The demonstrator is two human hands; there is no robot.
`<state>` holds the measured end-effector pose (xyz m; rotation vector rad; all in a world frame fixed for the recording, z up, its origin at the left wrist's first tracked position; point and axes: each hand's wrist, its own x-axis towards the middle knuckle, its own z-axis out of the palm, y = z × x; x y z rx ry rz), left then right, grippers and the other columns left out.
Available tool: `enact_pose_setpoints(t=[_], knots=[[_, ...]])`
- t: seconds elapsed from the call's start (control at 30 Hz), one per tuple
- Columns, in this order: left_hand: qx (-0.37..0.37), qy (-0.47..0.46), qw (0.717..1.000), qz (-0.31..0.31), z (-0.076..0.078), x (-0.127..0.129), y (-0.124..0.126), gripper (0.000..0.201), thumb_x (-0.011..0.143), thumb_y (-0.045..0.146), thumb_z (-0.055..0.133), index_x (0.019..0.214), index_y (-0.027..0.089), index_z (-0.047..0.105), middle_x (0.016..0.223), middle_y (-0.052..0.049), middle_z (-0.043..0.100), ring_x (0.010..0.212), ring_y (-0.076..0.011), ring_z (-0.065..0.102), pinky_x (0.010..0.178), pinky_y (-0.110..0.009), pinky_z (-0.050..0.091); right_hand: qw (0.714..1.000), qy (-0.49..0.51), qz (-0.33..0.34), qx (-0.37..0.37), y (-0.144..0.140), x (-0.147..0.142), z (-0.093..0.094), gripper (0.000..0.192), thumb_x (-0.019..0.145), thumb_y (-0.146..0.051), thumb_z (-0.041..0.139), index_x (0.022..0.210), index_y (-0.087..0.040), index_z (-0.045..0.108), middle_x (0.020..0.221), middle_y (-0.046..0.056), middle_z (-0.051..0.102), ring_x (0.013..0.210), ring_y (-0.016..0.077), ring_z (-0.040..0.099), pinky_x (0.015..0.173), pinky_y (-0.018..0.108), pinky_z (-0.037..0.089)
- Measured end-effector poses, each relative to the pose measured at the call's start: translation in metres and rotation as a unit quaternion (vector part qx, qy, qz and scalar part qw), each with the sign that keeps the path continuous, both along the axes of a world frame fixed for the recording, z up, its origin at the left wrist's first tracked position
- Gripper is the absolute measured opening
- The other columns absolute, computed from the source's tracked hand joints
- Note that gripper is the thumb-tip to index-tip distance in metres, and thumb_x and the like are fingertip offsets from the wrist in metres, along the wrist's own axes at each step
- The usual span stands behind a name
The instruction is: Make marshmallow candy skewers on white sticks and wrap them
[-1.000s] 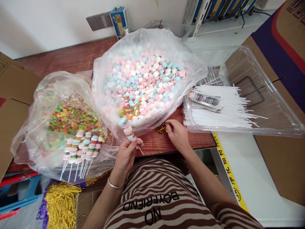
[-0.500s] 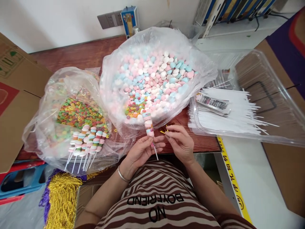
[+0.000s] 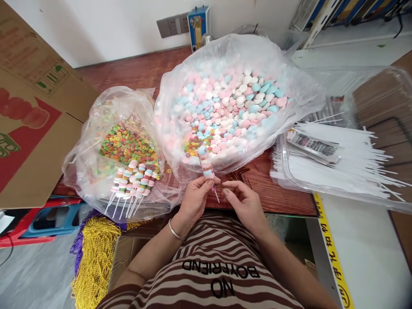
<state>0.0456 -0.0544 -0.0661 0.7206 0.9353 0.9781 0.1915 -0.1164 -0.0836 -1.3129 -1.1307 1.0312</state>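
Pinching candy skewer (image 3: 206, 164) upright in left hand (image 3: 195, 199), stick end pointing down-right toward right hand (image 3: 243, 201), fingers narrowly curled just beside it.

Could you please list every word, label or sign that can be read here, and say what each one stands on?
"NO BOYFRIEND": black letters on the striped shirt, upside down to the camera.
Yellow tape on the white table edge: black characters, too small to read.
Cardboard box: green symbols and red graphics, print too blurred to read.
Label on the packet lying on the white sticks: too small to read.
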Motion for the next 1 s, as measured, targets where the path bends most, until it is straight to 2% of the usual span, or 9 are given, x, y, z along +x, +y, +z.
enact_pose_setpoints(t=[0.13, 0.27, 0.37, 0.47, 0.63, 0.73, 0.83, 0.9, 1.0], knots=[[0.022, 0.034, 0.999, 0.003, 0.001, -0.008, 0.005, 0.031, 0.069, 0.046, 0.088, 0.079, 0.019, 0.080, 0.087, -0.006, 0.077, 0.086, -0.0195, 0.067, 0.088, -0.033, 0.049, 0.992, -0.104, -0.057, 0.050, 0.004, 0.001, 0.008, 0.012, 0.095, -0.029, 0.063, 0.091, -0.023, 0.073, 0.085, 0.003, 0.074, 0.080, 0.0202, 0.067, 0.075, 0.034, 0.054], [0.103, 0.169, 0.980, -0.024, 0.003, -0.022, 0.013, 0.023, 0.082, 0.043, 0.077, 0.083, 0.020, 0.077, 0.077, -0.003, 0.072, 0.067, -0.0173, 0.063, 0.073, -0.032, 0.048, 0.983, -0.090, -0.114, 0.111, 0.002, -0.001, 0.023, 0.008, 0.094, -0.026, 0.065, 0.093, -0.025, 0.074, 0.087, 0.004, 0.070, 0.081, 0.0203, 0.064, 0.074, 0.034, 0.051], [0.233, 0.293, 0.927, -0.025, 0.006, -0.022, 0.013, 0.013, 0.091, 0.026, 0.066, 0.083, 0.021, 0.075, 0.077, -0.003, 0.068, 0.074, -0.0185, 0.060, 0.073, -0.030, 0.043, 0.993, -0.044, -0.044, 0.102, 0.005, -0.019, 0.027, 0.013, 0.094, -0.028, 0.066, 0.083, -0.024, 0.072, 0.078, 0.002, 0.066, 0.074, 0.0183, 0.061, 0.067, 0.031, 0.049], [0.334, 0.351, 0.875, -0.027, 0.010, -0.015, 0.007, 0.023, 0.093, 0.013, 0.054, 0.086, 0.021, 0.073, 0.086, -0.005, 0.065, 0.085, -0.0206, 0.058, 0.077, -0.031, 0.044, 0.997, -0.020, -0.060, 0.052, 0.014, -0.039, 0.018, 0.023, 0.094, -0.032, 0.064, 0.074, -0.021, 0.066, 0.072, 0.000, 0.063, 0.068, 0.0163, 0.056, 0.066, 0.030, 0.046], [0.400, 0.422, 0.814, 0.004, 0.004, -0.010, -0.002, 0.018, 0.094, 0.011, 0.056, 0.095, 0.021, 0.071, 0.085, -0.005, 0.064, 0.082, -0.0197, 0.060, 0.074, -0.029, 0.045, 0.993, -0.006, -0.119, 0.004, 0.025, -0.046, 0.002, 0.033, 0.094, -0.043, 0.063, 0.070, -0.021, 0.059, 0.066, -0.002, 0.055, 0.064, 0.0148, 0.048, 0.063, 0.029, 0.041], [0.447, 0.461, 0.765, 0.057, -0.007, -0.012, -0.004, 0.019, 0.095, 0.013, 0.058, 0.111, 0.020, 0.066, 0.090, -0.005, 0.067, 0.080, -0.0182, 0.062, 0.073, -0.028, 0.047, 0.992, 0.008, -0.130, -0.007, 0.027, -0.043, 0.000, 0.037, 0.093, -0.047, 0.064, 0.069, -0.021, 0.057, 0.064, -0.003, 0.052, 0.061, 0.0136, 0.045, 0.061, 0.028, 0.040], [0.498, 0.488, 0.715, 0.055, -0.011, -0.013, -0.005, 0.025, 0.098, 0.013, 0.054, 0.120, 0.018, 0.066, 0.089, -0.005, 0.068, 0.078, -0.0166, 0.062, 0.072, -0.028, 0.048, 0.991, 0.014, -0.132, -0.015, 0.026, -0.041, 0.001, 0.037, 0.092, -0.048, 0.065, 0.069, -0.020, 0.057, 0.063, -0.004, 0.050, 0.060, 0.0129, 0.043, 0.060, 0.028, 0.038], [0.497, 0.472, 0.727, 0.045, -0.009, -0.014, -0.005, 0.023, 0.099, 0.014, 0.053, 0.115, 0.019, 0.069, 0.089, -0.006, 0.069, 0.080, -0.0164, 0.062, 0.074, -0.028, 0.048, 0.992, 0.016, -0.127, -0.009, 0.026, -0.041, 0.002, 0.035, 0.092, -0.046, 0.065, 0.070, -0.020, 0.059, 0.065, -0.004, 0.052, 0.061, 0.0133, 0.045, 0.061, 0.028, 0.039], [0.387, 0.383, 0.838, 0.038, -0.002, -0.013, -0.002, 0.015, 0.096, 0.018, 0.059, 0.100, 0.019, 0.074, 0.086, -0.005, 0.069, 0.082, -0.0160, 0.062, 0.076, -0.028, 0.049, 0.994, 0.013, -0.110, 0.011, 0.026, -0.040, 0.002, 0.028, 0.094, -0.041, 0.064, 0.075, -0.019, 0.064, 0.072, -0.001, 0.061, 0.069, 0.0154, 0.054, 0.069, 0.029, 0.044]])
